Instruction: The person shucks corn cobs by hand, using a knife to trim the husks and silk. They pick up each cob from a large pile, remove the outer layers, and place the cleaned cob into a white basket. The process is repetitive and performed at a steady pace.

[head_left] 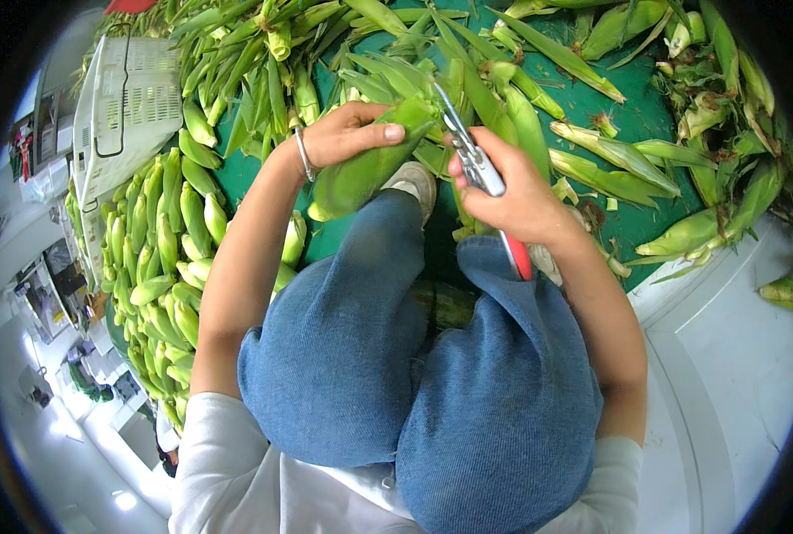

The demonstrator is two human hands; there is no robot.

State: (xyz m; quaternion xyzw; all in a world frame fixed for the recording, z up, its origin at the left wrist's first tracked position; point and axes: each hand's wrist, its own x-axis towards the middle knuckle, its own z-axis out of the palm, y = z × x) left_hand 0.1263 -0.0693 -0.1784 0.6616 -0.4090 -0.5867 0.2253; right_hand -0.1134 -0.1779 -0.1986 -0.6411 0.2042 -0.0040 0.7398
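Observation:
An ear of corn in its green husk [377,161] is gripped in my left hand [343,137], thumb on top. It slants over my knees, with its leafy end toward the upper right. In my right hand [513,190] are metal shears [478,163] with a red-tipped handle. Their blades lie right beside that leafy end; whether they touch it, I cannot tell. Loose green husk leaves [480,100] crowd around and beyond the blades, and the part of the handles under my palm is hidden.
A heap of trimmed corn ears [163,253] lies at left, beside a white plastic crate [133,87]. More leafy corn [249,60] is piled at upper left. Stripped husks [616,160] litter the green floor covering [573,97]; another corn pile [723,127] borders the right.

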